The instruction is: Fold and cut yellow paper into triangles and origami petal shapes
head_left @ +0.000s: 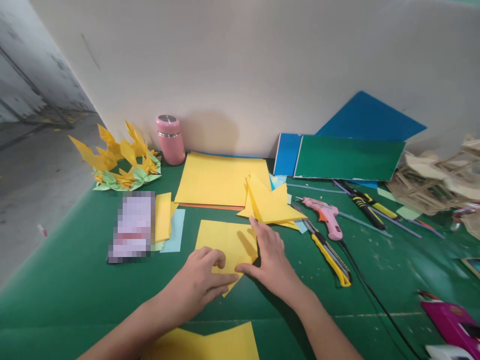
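A sheet of yellow paper [228, 240] lies on the green table in front of me, its lower right side slanting to a point at the bottom. My left hand [204, 280] rests on its lower left part, index finger stretched toward the right and thumb bent above. Over the right edge is my right hand [270, 255], fingers apart, its thumb touching the paper close to the left fingertip. Just behind lie folded yellow paper pieces [272, 200] with pointed ends. Another yellow sheet [225, 345] lies at the near table edge, partly hidden by my left forearm.
A yellow paper stack [221, 177], pink flask [171, 140] and paper crown [123, 160] stand at the back. Right are a yellow utility knife [330, 257], pink glue gun [326, 215] with trailing cord, pliers [363, 205] and green board [348, 157]. A blurred-out phone-like rectangle [133, 225] lies left.
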`<state>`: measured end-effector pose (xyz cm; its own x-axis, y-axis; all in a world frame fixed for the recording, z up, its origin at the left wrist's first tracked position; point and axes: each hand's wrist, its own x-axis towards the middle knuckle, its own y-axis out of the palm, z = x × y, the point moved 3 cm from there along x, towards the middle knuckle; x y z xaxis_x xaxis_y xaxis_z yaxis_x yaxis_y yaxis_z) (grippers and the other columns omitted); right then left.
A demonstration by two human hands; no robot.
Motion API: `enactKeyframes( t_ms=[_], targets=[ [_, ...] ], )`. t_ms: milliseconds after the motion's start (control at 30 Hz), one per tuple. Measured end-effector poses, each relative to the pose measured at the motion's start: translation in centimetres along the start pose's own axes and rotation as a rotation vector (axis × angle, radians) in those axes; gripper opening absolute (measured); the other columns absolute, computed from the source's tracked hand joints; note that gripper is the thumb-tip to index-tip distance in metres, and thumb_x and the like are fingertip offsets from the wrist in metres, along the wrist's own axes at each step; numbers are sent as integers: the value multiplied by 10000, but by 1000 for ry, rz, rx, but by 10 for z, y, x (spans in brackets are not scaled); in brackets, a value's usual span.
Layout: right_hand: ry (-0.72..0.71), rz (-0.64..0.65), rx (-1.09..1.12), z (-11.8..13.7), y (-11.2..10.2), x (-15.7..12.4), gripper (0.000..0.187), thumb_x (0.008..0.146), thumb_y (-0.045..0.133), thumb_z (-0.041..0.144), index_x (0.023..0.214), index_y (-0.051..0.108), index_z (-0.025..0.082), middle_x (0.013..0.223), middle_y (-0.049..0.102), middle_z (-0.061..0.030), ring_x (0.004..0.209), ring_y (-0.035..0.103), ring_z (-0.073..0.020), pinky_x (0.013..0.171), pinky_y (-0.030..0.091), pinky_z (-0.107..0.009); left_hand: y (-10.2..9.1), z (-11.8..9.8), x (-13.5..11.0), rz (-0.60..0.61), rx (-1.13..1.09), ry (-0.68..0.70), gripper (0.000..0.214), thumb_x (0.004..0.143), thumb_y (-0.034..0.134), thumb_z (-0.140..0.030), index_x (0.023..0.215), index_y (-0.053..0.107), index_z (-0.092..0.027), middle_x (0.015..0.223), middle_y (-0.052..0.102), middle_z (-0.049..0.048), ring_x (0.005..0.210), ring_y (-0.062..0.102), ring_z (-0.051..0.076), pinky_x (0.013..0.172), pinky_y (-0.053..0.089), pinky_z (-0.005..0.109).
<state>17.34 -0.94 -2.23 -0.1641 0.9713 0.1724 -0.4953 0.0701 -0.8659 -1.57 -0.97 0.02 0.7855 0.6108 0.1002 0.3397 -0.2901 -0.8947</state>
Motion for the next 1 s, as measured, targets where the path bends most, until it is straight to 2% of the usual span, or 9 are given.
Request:
enactKeyframes(
  t_ms=[200, 367, 500, 600, 733, 900, 1000],
  targets=[
    [-34, -102, 82, -16, -9, 6, 730, 837, 619, 300, 1458, 235, 307, 1130, 592, -86, 1039, 541, -297, 896, 433, -494, -2, -4, -1, 21, 35, 11, 284, 884, 580, -200, 1120, 662, -336, 964, 559, 45, 855, 517, 197, 747, 479, 317],
    [-83, -123, 98, -11, -4, 8, 560, 881, 542, 274, 1412, 361, 287, 1239, 602, -81, 1095, 533, -289, 914, 439, -480, 5, -4, 0, -59, 56, 49, 250, 936, 490, -208, 1040, 692, -315, 1083, 612, 40, 808, 522, 177, 718, 466, 301],
    [-52, -131, 198, -6, 1, 11, 515, 864, 532, 217, 1364, 425, 273, 1210, 624, -74, 1092, 536, -280, 932, 432, -492, 5, -4, 3, -67, 25, 73, 235, 957, 453, -229, 996, 682, -260, 1182, 631, 22, 785, 528, 170, 712, 448, 312],
    [-16, -202, 362, -5, 3, 13, 490, 842, 519, 186, 1325, 452, 233, 1112, 651, -78, 1023, 585, -241, 905, 467, -445, 5, -6, 5, -39, 0, 75, 205, 958, 457, -229, 957, 661, -215, 1184, 642, 22, 783, 549, 159, 731, 440, 311],
    [45, -271, 504, -5, 5, 15, 426, 824, 529, 193, 1250, 507, 191, 947, 671, -63, 842, 633, -190, 753, 528, -340, 6, -5, 7, -22, 40, 52, 174, 915, 536, -244, 1060, 628, -215, 1194, 645, 19, 802, 561, 172, 741, 443, 313],
    [76, -303, 460, -3, 3, 17, 243, 819, 546, 192, 1048, 628, 193, 815, 689, -43, 717, 631, -175, 680, 531, -312, 10, -6, 7, 23, 115, 32, 260, 866, 600, -235, 1126, 607, -217, 1212, 632, 22, 830, 563, 195, 757, 466, 333],
    [21, -327, 387, 2, -2, 15, 121, 845, 546, 198, 868, 664, 213, 800, 695, -41, 732, 636, -184, 687, 531, -319, 10, -5, 6, -5, 128, 19, 301, 847, 617, -218, 1147, 602, -219, 1185, 630, 42, 867, 568, 209, 781, 479, 348]
  ],
)
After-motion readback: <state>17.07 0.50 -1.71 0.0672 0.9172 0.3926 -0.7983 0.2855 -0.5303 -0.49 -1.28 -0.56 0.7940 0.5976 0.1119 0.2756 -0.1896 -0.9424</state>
